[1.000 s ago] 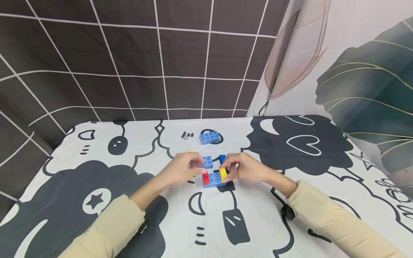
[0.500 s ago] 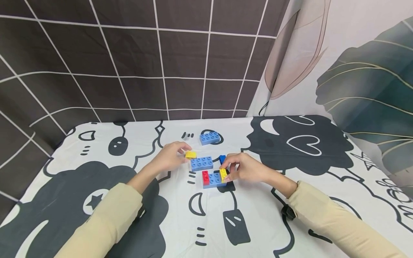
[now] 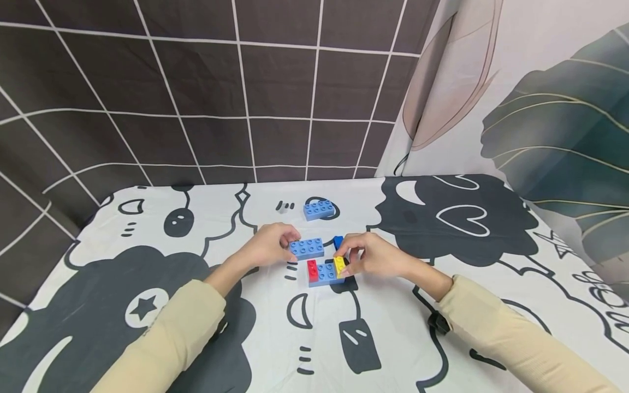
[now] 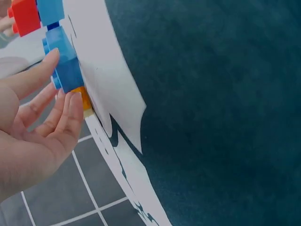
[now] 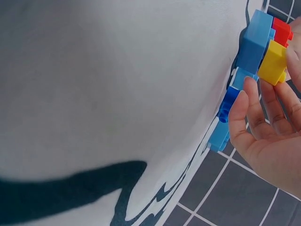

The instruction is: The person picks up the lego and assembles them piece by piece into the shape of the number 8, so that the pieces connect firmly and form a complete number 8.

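A light blue brick (image 3: 324, 282) carries a red brick (image 3: 312, 270) on its left end and a yellow brick (image 3: 339, 264) on its right end. My right hand (image 3: 375, 255) pinches that yellow brick between thumb and fingers. Just behind lies a second light blue brick (image 3: 307, 248); my left hand (image 3: 267, 245) grips its left end, thumb on the near side and fingers on the far side. Another yellow brick (image 4: 85, 100) peeks out past the left fingertips in the left wrist view, hidden by the hand in the head view.
A dark blue brick (image 3: 338, 242) lies right behind the right hand's fingers. Farther back rests a third light blue brick (image 3: 319, 209). The table's patterned cloth (image 3: 393, 327) reaches to a dark gridded curtain (image 3: 196, 98) at the back.
My left hand first drew back left from the red brick to beside the loose yellow brick, then came forward onto the second light blue brick. The right hand stays on its yellow brick.
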Demonstrator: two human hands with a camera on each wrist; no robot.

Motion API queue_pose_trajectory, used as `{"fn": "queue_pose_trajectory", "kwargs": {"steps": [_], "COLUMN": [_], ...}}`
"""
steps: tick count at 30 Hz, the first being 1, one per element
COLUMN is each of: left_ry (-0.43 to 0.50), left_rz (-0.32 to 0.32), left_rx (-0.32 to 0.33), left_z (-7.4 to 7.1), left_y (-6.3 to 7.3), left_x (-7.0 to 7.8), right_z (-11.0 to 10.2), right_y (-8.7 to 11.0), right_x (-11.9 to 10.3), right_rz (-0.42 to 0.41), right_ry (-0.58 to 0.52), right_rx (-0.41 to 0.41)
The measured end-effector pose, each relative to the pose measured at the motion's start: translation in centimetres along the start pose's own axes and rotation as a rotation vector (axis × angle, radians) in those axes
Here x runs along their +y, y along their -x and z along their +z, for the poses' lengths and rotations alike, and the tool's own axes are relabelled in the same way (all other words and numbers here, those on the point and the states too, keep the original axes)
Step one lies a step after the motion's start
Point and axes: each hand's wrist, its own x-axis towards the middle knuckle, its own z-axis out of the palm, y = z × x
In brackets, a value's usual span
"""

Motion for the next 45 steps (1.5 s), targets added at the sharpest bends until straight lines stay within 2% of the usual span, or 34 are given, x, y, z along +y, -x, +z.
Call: {"fn": "queue_pose_trajectory", "kwargs": {"steps": [4,9,15,19,25,30,36,45], "left_ry": [-0.034,-0.068,-0.016,0.024,0.071,0.086,0.057,0.045], "left_rz": [-0.022,-0.047,0.008,0.023,0.034,0.045,0.079,0.053], "left_rx": [0.031,0.026,0.037,0.007,-0.038,-0.030,-0.036,-0.022], "left_z": [0.5,0.4,-1.0,-1.3,-0.6,-0.1,0.5,1.0], "left_y": [0.0,0.2,0.7,1.4,2.1,2.3,2.5,2.6], "left_x": [0.4,0.7,2.0,3.2,4.0,4.0,4.1,4.2], "right_z": [0.0,0.0,0.0,0.0,0.1,0.1,0.2,0.1], "right_y": [0.0,0.0,0.0,0.0,0.1,0.0,0.0,0.2], "right_x": [0.0,0.0,-0.1,-0.2,-0.1,-0.2,-0.2,-0.2], "right_rz": [0.004,0.005,0.014,0.033,0.064,0.080,0.077,0.070], "right_ry": [0.004,0.006,0.014,0.014,-0.003,-0.024,-0.016,-0.041], "right_rx": [0.001,-0.002,-0.001,0.000,0.008,0.011,0.007,-0.010]}}
